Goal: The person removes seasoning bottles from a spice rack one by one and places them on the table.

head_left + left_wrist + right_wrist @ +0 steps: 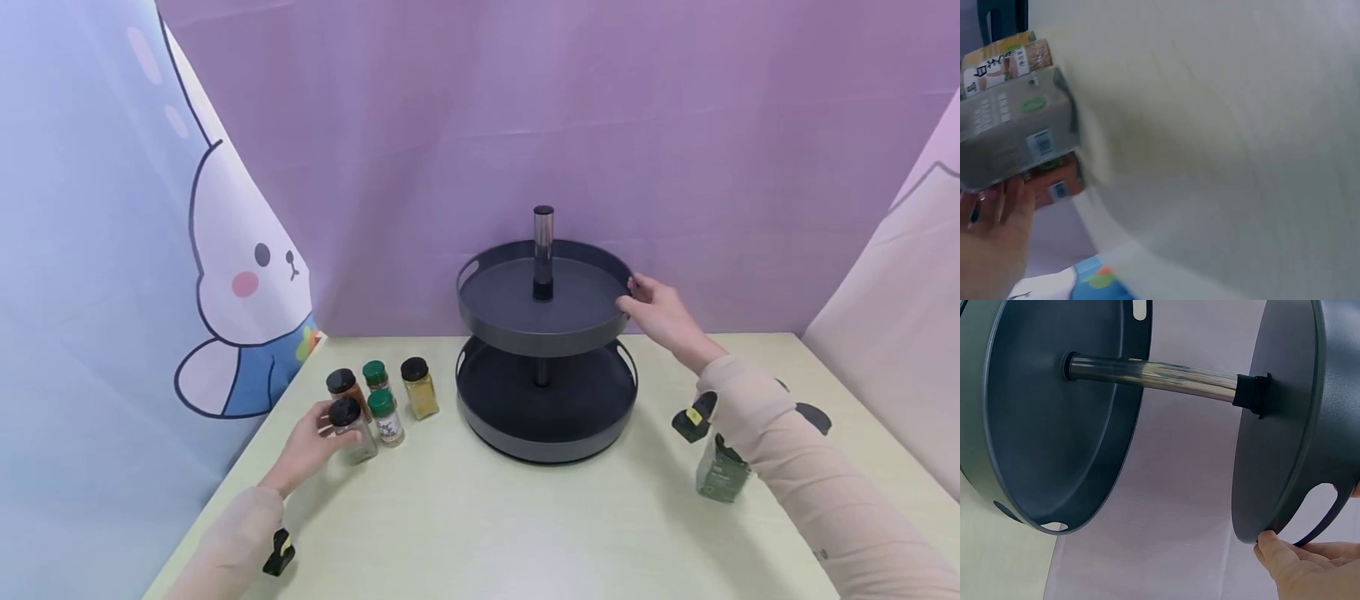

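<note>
My left hand (309, 446) grips a black-lidded spice jar (362, 444) with greyish contents. In the left wrist view that jar (1029, 128) shows its barcode side, the fingers being partly hidden behind it. Close by stand a reddish-brown spice jar (351, 392), two green-lidded jars, the nearer white-labelled one (388, 427) in front, and a yellow spice jar (422, 396). My right hand (663, 317) holds the right rim of the upper tray on a dark two-tier stand (540, 342). The right wrist view has the thumb (1275, 550) against the tray's edge near the handle cutout.
On the right, a green spice jar (722, 477) stands on the pale table (480, 525), partly covered by the right sleeve. A shiny post (543, 242) rises through both trays. Purple cloth (390, 167) hangs behind, with a rabbit-print cloth (247, 275) at left.
</note>
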Motion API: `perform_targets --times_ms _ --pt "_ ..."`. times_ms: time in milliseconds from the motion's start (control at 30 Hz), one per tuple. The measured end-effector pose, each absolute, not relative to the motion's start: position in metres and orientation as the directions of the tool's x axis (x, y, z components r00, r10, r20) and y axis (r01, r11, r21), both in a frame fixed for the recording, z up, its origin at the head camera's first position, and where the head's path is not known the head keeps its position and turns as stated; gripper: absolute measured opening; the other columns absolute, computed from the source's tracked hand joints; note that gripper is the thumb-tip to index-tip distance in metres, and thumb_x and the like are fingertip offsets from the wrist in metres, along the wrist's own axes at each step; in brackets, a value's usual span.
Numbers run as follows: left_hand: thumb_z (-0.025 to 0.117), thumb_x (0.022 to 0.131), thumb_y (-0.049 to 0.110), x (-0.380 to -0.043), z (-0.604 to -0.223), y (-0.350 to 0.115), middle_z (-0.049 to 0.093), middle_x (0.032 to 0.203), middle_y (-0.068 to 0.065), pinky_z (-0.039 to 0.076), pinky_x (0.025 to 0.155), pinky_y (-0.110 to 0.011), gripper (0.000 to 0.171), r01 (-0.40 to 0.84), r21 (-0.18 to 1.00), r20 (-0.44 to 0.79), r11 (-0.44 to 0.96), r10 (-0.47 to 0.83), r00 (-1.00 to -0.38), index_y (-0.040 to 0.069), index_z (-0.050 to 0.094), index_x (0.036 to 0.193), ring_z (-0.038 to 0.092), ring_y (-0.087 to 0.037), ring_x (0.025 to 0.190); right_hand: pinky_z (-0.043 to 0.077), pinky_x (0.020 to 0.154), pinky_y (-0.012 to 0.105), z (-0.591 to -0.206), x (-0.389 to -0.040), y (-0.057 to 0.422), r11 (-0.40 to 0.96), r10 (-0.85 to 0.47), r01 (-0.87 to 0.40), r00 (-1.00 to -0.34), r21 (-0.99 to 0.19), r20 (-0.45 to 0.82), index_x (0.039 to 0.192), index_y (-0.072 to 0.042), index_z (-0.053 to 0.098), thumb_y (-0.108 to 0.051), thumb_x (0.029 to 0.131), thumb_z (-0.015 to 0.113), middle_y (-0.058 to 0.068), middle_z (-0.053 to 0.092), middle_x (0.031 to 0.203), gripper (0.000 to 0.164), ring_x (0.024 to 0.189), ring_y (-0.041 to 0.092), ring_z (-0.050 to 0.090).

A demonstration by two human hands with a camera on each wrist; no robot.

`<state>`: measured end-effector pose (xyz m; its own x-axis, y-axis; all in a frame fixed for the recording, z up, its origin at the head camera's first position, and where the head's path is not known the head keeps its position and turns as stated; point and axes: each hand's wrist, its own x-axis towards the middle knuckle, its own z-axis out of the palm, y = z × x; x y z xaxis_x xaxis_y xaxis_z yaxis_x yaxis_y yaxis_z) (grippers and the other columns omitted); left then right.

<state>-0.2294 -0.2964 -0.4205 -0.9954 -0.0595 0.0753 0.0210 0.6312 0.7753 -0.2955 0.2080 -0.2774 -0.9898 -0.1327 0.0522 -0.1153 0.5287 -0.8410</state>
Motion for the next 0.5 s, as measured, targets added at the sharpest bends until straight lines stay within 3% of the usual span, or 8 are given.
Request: perform_targets --times_ms 100,167,233,333,367,433,500 --pt "0.072 0.079 0.032 -0.219 -0.405 -0.289 0.056 0.121 -0.016 0.043 0.098 -0.036 0.055 0.196 0.698 0.393 0.689 -0.139 -0.909 0.002 0.053 0.121 0.052 -0.031 0.111 0.023 0.111 0.047 -0.277 -0.295 0.210 0.541 -0.144 -0.112 -0.989 -0.834 0.040 0.147 -0.005 0.004 -0.030 0.095 0.042 0.014 0.015 0.152 0.070 0.139 0.031 0.017" --pt "0.073 0.077 0.021 -0.213 -0.387 -0.281 0.063 0.106 -0.013 0.044 0.092 -0.022 0.037 0.359 0.566 0.645 0.742 -0.128 -0.753 0.002 0.063 0.107 0.057 -0.024 0.099 0.022 0.111 0.048 -0.277 -0.294 0.212 0.556 -0.161 -0.117 -0.986 -0.823 0.031 0.147 -0.006 0.003 -0.035 0.095 0.043 0.014 0.015 0.152 0.072 0.139 0.032 0.017" --pt "0.070 0.078 0.013 -0.210 -0.365 -0.270 0.066 0.095 -0.012 0.042 0.087 -0.011 0.023 0.511 0.384 0.825 0.769 -0.037 -0.565 0.001 0.067 0.096 0.059 -0.021 0.090 0.021 0.111 0.050 -0.278 -0.294 0.213 0.576 -0.178 -0.118 -0.984 -0.809 0.017 0.147 -0.006 0.004 -0.041 0.094 0.043 0.014 0.015 0.152 0.074 0.139 0.033 0.016" --pt "0.064 0.080 0.010 -0.214 -0.328 -0.246 0.067 0.087 -0.011 0.043 0.083 -0.011 0.015 0.656 0.120 0.911 0.745 0.179 -0.371 0.000 0.069 0.088 0.061 -0.020 0.083 0.019 0.111 0.053 -0.277 -0.293 0.220 0.600 -0.184 -0.129 -0.983 -0.789 0.020 0.147 -0.005 0.010 -0.051 0.093 0.040 0.017 0.016 0.151 0.077 0.138 0.036 0.016" --pt "0.063 0.081 0.012 -0.218 -0.317 -0.238 0.067 0.086 -0.011 0.046 0.081 -0.015 0.015 0.675 0.064 0.909 0.735 0.237 -0.344 0.000 0.069 0.086 0.061 -0.021 0.081 0.020 0.110 0.053 -0.277 -0.293 0.224 0.609 -0.181 -0.137 -0.983 -0.781 0.032 0.146 -0.004 0.014 -0.053 0.092 0.039 0.018 0.018 0.151 0.077 0.138 0.037 0.017" --pt "0.062 0.082 0.012 -0.228 -0.296 -0.221 0.067 0.086 -0.009 0.051 0.077 -0.023 0.013 0.680 -0.004 0.880 0.733 0.326 -0.346 0.002 0.070 0.085 0.063 -0.022 0.081 0.023 0.109 0.054 -0.275 -0.294 0.232 0.649 -0.172 -0.174 -0.982 -0.741 0.080 0.144 -0.003 0.023 -0.053 0.092 0.038 0.021 0.024 0.148 0.073 0.135 0.039 0.022" --pt "0.062 0.083 0.011 -0.242 -0.280 -0.207 0.067 0.087 -0.009 0.053 0.073 -0.031 0.012 0.657 -0.024 0.829 0.754 0.382 -0.409 0.002 0.069 0.087 0.064 -0.023 0.082 0.027 0.106 0.056 -0.274 -0.296 0.240 0.713 -0.164 -0.216 -0.976 -0.667 0.140 0.141 -0.003 0.032 -0.050 0.094 0.038 0.024 0.031 0.144 0.067 0.130 0.043 0.031"
